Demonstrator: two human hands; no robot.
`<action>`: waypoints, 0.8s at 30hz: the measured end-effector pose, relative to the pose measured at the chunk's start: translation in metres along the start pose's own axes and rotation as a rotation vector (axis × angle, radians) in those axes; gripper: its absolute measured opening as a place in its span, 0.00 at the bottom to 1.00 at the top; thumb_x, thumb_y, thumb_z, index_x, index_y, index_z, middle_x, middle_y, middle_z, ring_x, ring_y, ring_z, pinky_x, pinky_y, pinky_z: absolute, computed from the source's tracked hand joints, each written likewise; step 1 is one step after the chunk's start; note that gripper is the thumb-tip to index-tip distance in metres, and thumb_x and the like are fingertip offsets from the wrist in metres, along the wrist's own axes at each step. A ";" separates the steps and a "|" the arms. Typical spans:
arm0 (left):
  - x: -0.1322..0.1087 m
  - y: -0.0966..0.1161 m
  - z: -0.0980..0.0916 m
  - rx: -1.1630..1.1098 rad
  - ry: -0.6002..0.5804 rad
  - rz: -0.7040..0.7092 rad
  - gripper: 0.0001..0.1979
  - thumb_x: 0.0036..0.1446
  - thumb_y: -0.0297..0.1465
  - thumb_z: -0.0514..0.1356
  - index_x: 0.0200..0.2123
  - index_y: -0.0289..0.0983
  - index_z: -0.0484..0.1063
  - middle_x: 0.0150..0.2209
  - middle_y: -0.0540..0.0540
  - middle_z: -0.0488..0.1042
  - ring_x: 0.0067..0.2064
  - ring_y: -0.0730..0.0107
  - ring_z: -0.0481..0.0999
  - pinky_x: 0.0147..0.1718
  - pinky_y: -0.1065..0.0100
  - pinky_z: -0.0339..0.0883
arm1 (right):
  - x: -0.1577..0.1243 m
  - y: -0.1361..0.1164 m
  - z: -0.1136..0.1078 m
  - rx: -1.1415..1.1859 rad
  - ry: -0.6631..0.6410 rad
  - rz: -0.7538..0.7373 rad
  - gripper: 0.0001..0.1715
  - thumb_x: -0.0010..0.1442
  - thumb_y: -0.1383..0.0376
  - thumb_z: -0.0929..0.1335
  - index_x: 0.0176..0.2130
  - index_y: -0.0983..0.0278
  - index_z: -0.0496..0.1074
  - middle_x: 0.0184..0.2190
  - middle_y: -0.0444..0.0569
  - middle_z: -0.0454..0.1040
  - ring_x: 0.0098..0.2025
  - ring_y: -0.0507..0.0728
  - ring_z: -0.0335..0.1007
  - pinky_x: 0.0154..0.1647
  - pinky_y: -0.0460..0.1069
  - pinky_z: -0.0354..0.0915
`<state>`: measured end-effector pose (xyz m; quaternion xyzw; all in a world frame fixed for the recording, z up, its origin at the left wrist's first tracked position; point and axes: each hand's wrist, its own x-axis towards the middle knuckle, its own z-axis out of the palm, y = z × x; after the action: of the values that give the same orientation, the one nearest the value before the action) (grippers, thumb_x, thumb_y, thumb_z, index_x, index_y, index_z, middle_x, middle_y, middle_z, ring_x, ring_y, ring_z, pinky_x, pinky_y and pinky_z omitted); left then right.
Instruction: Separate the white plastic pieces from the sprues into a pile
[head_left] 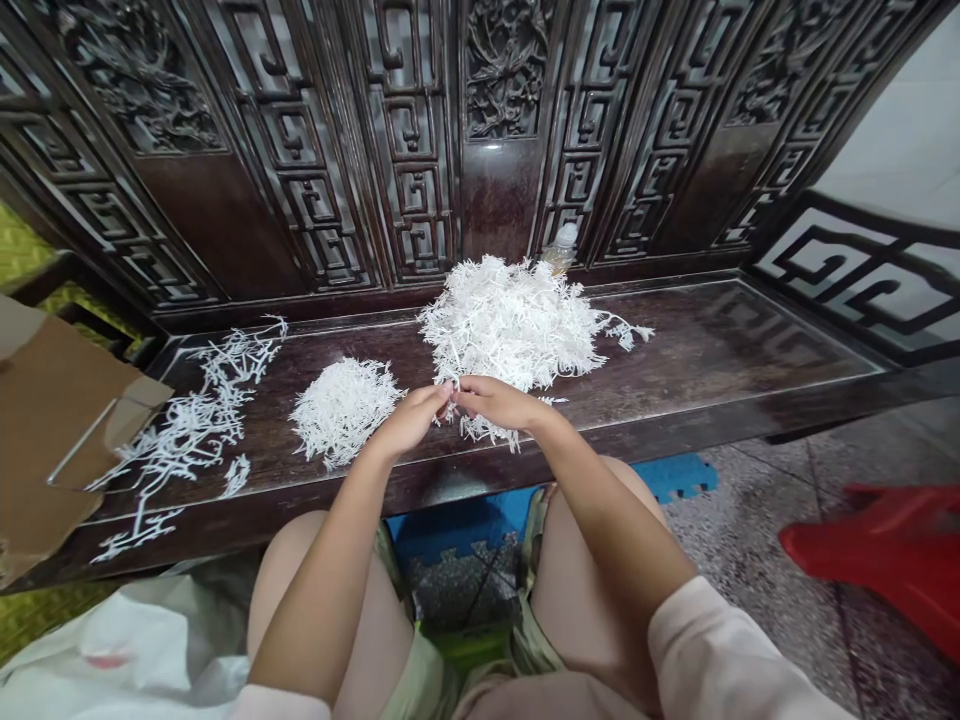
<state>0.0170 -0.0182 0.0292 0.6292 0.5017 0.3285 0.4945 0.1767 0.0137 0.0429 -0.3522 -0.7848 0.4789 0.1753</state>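
Two hands closed — left hand (409, 420) and right hand (499, 403) pinching a white branched tuft (484, 430) just inside the front edge of the dark bench (712, 340) — big heap (510, 320) at 12, small pile (345, 412) at 9.

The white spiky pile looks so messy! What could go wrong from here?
The loose strands lie near the front edge of the dark wooden bench, so they might slip onto the floor. The bunch at the right hand sits beside the big white pile, so it could snag and drag pieces out. The small pile is close by too, so the piles might get mixed.
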 end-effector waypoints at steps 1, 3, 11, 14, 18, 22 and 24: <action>0.001 -0.001 0.001 -0.018 -0.012 -0.004 0.20 0.51 0.46 0.49 0.28 0.35 0.68 0.25 0.50 0.66 0.29 0.71 0.62 0.31 0.70 0.55 | -0.001 0.001 -0.001 -0.002 -0.005 0.001 0.14 0.56 0.58 0.58 0.27 0.66 0.62 0.23 0.42 0.61 0.27 0.49 0.55 0.30 0.46 0.53; 0.002 -0.001 0.003 -0.066 -0.030 0.004 0.18 0.50 0.45 0.51 0.28 0.35 0.68 0.25 0.50 0.66 0.30 0.71 0.63 0.32 0.69 0.55 | -0.002 0.002 -0.003 -0.004 -0.009 0.015 0.14 0.56 0.58 0.58 0.27 0.66 0.62 0.23 0.43 0.61 0.27 0.49 0.55 0.29 0.46 0.53; 0.002 0.002 0.007 -0.347 0.048 -0.039 0.10 0.44 0.37 0.57 0.24 0.35 0.68 0.27 0.50 0.68 0.32 0.71 0.65 0.35 0.70 0.56 | -0.007 -0.004 -0.010 0.050 -0.037 0.008 0.14 0.54 0.57 0.60 0.28 0.66 0.63 0.25 0.43 0.61 0.28 0.49 0.54 0.30 0.46 0.54; 0.002 0.002 0.007 -0.402 0.027 -0.049 0.11 0.45 0.38 0.58 0.26 0.35 0.69 0.29 0.49 0.69 0.31 0.71 0.65 0.33 0.70 0.57 | -0.008 -0.004 -0.012 0.053 -0.024 -0.027 0.15 0.54 0.57 0.60 0.28 0.66 0.64 0.25 0.43 0.61 0.28 0.49 0.54 0.30 0.46 0.53; 0.002 -0.001 0.009 -0.325 -0.038 -0.114 0.17 0.46 0.44 0.56 0.30 0.36 0.71 0.31 0.47 0.70 0.32 0.70 0.66 0.33 0.68 0.58 | -0.009 0.001 -0.013 -0.097 0.007 -0.013 0.12 0.53 0.60 0.61 0.27 0.66 0.65 0.24 0.43 0.64 0.27 0.49 0.56 0.29 0.45 0.52; 0.006 -0.009 0.014 -0.177 -0.136 -0.152 0.22 0.47 0.49 0.52 0.23 0.34 0.68 0.23 0.49 0.67 0.27 0.72 0.63 0.30 0.69 0.56 | -0.009 0.004 -0.010 -0.245 0.000 -0.017 0.10 0.53 0.63 0.61 0.24 0.66 0.66 0.23 0.45 0.68 0.24 0.49 0.56 0.26 0.45 0.50; 0.008 -0.012 0.016 -0.121 -0.128 -0.112 0.23 0.48 0.49 0.51 0.20 0.35 0.66 0.21 0.50 0.65 0.26 0.72 0.63 0.30 0.69 0.56 | -0.008 0.003 -0.008 -0.268 0.004 0.008 0.12 0.53 0.63 0.61 0.24 0.66 0.68 0.23 0.45 0.69 0.23 0.48 0.55 0.25 0.45 0.49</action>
<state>0.0297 -0.0154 0.0130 0.5889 0.4829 0.2891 0.5800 0.1888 0.0140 0.0445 -0.3766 -0.8400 0.3695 0.1263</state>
